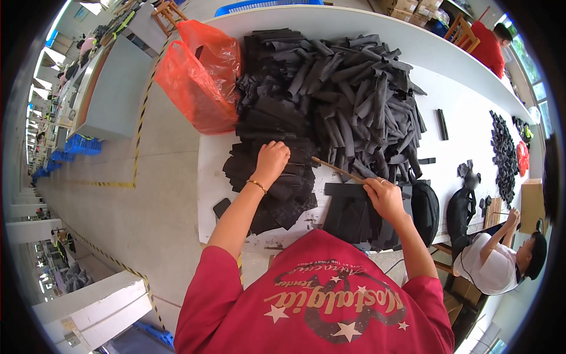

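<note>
At the centre of the frame, a thin wooden stick is pinched in the right hand over flat black pieces.

The left hand, curled into a fist, presses a fanned stack of black strips. A heap of rolled black strips crowds the white table above; an orange plastic bag hangs at its upper-left edge. Bare tabletop lies right of the heap.

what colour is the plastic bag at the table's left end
Orange-red, translucent plastic bag; the head view shows it.
</note>
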A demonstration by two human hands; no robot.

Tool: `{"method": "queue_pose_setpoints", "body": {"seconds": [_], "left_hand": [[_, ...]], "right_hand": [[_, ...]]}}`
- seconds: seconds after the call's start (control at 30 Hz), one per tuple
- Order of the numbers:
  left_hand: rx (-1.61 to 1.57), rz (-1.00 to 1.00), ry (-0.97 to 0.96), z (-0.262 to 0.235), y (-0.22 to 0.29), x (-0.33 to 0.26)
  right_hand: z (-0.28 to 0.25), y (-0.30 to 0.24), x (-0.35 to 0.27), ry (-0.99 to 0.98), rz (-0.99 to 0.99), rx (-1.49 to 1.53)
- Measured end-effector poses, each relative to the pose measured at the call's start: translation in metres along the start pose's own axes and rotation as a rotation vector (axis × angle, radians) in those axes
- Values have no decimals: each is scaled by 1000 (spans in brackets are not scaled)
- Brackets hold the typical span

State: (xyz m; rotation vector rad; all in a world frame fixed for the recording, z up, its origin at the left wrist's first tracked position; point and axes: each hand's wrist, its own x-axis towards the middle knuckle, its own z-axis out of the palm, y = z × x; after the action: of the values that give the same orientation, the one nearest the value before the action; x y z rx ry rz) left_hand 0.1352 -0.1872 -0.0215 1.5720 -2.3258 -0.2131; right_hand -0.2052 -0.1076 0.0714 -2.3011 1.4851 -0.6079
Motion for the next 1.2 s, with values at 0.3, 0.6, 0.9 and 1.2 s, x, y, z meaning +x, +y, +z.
{"method": "queue_pose_setpoints", "body": {"seconds": [0.3,0.6,0.9,1.2], "left_hand": [[-38,27,-20,-4,10,-1],[-472,-97,-30,-50,2,14],[-476,108,-27,-78,29,17],[-1043,-146,654,-110,98,-4]], "right_hand": [[5,1,-9,-16,14,-5],[-7,-11,1,22,-45,-85],[1,-17,25,16,-162,-210],[53,-69,20,-178,246,685]]}}
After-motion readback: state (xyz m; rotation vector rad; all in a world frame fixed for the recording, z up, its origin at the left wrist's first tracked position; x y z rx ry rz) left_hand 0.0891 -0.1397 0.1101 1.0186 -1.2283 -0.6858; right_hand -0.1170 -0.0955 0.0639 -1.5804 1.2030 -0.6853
